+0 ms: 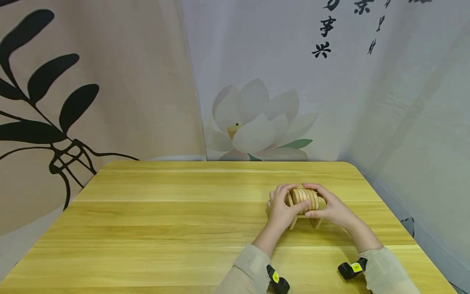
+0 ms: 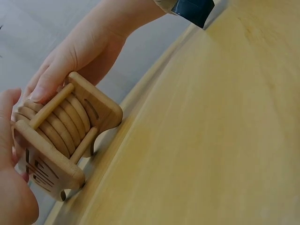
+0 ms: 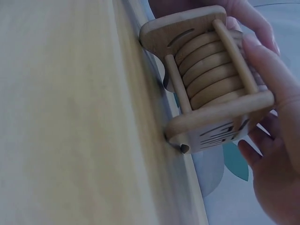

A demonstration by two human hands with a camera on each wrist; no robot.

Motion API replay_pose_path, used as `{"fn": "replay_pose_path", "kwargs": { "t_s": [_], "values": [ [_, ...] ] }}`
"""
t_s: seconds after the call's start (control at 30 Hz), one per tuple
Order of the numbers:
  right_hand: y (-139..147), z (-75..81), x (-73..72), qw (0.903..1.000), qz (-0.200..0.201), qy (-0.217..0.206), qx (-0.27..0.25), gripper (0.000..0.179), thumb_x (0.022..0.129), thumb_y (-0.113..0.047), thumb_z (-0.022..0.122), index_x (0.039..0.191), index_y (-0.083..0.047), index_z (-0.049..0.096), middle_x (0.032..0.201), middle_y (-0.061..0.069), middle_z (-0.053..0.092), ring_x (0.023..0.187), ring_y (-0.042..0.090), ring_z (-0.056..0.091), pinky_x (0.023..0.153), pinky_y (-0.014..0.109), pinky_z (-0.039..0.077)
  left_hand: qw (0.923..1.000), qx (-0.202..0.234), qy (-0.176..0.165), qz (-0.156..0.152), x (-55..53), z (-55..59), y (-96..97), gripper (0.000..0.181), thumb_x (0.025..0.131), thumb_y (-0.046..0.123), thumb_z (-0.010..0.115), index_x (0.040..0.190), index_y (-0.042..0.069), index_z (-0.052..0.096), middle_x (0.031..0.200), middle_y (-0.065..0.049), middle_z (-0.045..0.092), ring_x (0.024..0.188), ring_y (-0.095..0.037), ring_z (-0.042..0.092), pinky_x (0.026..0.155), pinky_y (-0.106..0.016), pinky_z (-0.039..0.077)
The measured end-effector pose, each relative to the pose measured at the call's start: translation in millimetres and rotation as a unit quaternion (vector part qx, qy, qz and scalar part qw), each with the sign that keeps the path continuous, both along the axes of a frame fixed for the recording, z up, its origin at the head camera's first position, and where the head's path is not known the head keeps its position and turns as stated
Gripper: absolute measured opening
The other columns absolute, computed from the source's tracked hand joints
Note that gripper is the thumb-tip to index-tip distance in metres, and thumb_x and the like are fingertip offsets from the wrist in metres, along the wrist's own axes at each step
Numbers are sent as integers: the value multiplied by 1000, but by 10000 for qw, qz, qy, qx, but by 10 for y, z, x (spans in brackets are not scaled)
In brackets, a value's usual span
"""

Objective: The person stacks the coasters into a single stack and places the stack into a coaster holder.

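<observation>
A small wooden coaster rack [image 2: 101, 105] stands on the table, right of the middle in the head view. Several round wooden coasters [image 1: 305, 198] sit on edge in a row between its slotted end panels, behind two dowels. My left hand [image 1: 282, 209] curls round the row from the left, thumb across the front and fingers over the top. From the other side, my right hand [image 1: 332, 207] grips the coasters, its thumb low at the front and its index finger on top. In the right wrist view the right hand's thumb lies along the coasters [image 3: 211, 75].
The wooden table [image 1: 154, 228] has rounded far corners. Behind it hang cloth curtains [image 1: 139, 81] printed with leaves, a lotus and writing. Each sleeve carries a black wrist camera, such as the right one [image 1: 346, 270].
</observation>
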State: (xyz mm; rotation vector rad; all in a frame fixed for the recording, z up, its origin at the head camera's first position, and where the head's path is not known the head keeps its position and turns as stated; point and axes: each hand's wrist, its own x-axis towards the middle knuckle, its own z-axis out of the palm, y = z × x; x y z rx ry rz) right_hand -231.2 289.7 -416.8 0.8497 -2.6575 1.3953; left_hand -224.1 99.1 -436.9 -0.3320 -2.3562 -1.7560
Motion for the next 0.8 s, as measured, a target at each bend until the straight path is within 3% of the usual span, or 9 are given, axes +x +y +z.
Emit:
{"fn": "replay_pose_path", "kwargs": {
  "t_s": [0.33,0.8],
  "values": [
    [7,148,68,9993,-244,122,245,78,78,-17,81,144,-16,40,148,9,37,132,43,27,93,73,21,9999,29,-150,-76,14,76,-102,51,80,51,72,127,38,56,134,19,46,118,-14,35,90,-49,28],
    [-53,252,148,9980,-327,541,52,55,87,-11,70,137,-19,50,146,6,40,135,38,28,95,73,20,9985,288,-159,-443,109,249,-261,43,87,42,67,128,37,56,131,19,47,118,-18,37,91,-52,30]
  ]
}}
